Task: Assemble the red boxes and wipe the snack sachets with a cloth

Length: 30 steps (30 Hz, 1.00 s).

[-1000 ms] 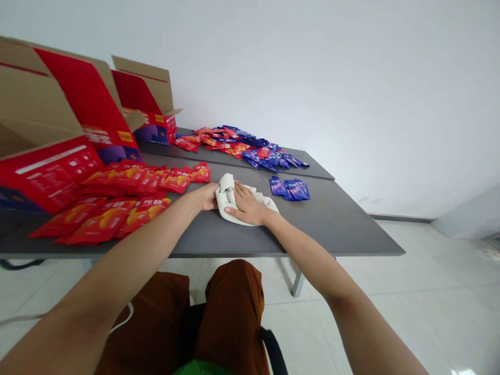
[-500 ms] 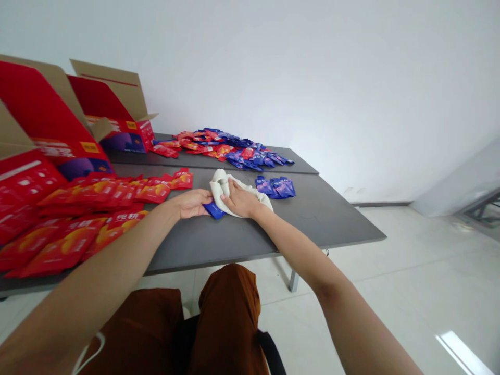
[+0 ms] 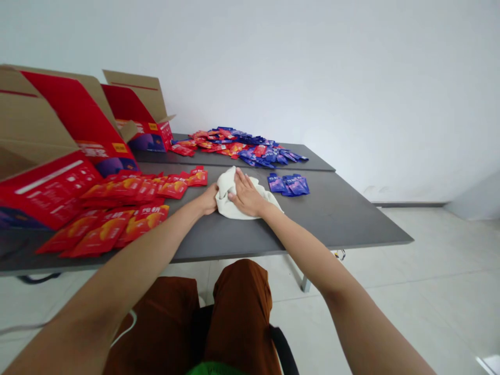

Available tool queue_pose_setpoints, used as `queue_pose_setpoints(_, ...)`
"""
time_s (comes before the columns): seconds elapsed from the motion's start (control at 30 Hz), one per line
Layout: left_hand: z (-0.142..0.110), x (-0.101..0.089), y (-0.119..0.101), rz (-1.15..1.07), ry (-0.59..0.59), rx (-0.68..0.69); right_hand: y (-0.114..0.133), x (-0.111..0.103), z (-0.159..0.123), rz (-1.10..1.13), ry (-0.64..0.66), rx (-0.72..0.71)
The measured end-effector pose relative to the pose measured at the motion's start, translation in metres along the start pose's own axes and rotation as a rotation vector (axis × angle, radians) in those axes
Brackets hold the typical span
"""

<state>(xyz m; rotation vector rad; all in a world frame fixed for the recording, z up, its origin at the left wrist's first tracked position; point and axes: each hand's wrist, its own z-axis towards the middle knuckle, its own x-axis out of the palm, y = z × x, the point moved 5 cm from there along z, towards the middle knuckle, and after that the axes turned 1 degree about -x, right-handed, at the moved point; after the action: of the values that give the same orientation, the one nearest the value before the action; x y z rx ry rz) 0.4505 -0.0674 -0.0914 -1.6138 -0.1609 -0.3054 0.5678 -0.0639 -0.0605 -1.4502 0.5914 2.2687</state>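
Note:
A crumpled white cloth (image 3: pixel 230 208) lies on the grey table (image 3: pixel 312 219) in front of me. My right hand (image 3: pixel 246 195) rests flat on top of the cloth, fingers stretched out and pointing left. My left hand (image 3: pixel 208 200) is against the cloth's left edge. Its fingers are tucked under the fold and hidden, so I cannot see what they hold. A small pile of blue packets (image 3: pixel 289 185) sits just right of the cloth.
Several red packets (image 3: pixel 117 208) are spread over the table's left part. Two opened red cardboard boxes (image 3: pixel 50 156) (image 3: pixel 140 114) stand at the left and back left. A mixed heap of red and blue packets (image 3: pixel 242 146) lies on the far table. Tiled floor lies to the right.
Half a second ago a blue packet showed in my left hand under the cloth; now the cloth covers it. My right hand has flattened on the cloth. My head has turned back left.

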Motion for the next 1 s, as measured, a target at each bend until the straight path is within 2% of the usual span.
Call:
queue_pose_setpoints(0.13,-0.006,0.013,0.0,0.065,0.004,0.049,-0.04,-0.002,-0.008,-0.028,0.093,0.332)
queue_pose_setpoints(0.2,-0.005,0.007,-0.011,0.046,-0.068,0.113,-0.049,-0.004,-0.016,-0.11,0.143,0.445)
queue_pose_setpoints(0.23,-0.004,0.0,-0.02,0.017,-0.12,0.165,-0.048,-0.005,-0.019,-0.148,0.168,0.459)
queue_pose_setpoints(0.33,-0.004,-0.022,-0.045,-0.082,-0.297,0.292,-0.024,-0.003,-0.025,-0.174,0.239,0.348)
queue_pose_setpoints(0.4,-0.005,-0.034,-0.056,-0.1,-0.395,0.304,0.001,0.0,-0.025,-0.107,0.253,0.222)
queue_pose_setpoints(0.5,-0.005,-0.04,-0.064,-0.099,-0.466,0.236,0.036,0.009,-0.023,0.027,0.275,0.034)
queue_pose_setpoints(0.57,-0.001,-0.037,-0.062,-0.137,-0.514,0.129,0.049,0.013,-0.021,0.079,0.301,-0.04)
queue_pose_setpoints(0.63,0.008,-0.025,-0.056,-0.19,-0.526,-0.039,0.054,0.014,-0.02,0.104,0.316,-0.055)
queue_pose_setpoints(0.7,0.021,-0.003,-0.047,-0.193,-0.467,-0.209,0.054,0.012,-0.019,0.114,0.329,-0.038)
queue_pose_setpoints(0.77,0.037,0.022,-0.038,-0.073,-0.419,-0.272,0.053,0.009,-0.019,0.113,0.341,-0.025)
queue_pose_setpoints(0.9,0.061,0.069,-0.032,0.326,-0.482,-0.079,0.052,0.008,-0.02,0.098,0.329,-0.035)
queue_pose_setpoints(1.0,0.074,0.103,-0.034,0.491,-0.458,0.103,0.051,0.01,-0.02,0.084,0.281,-0.083)
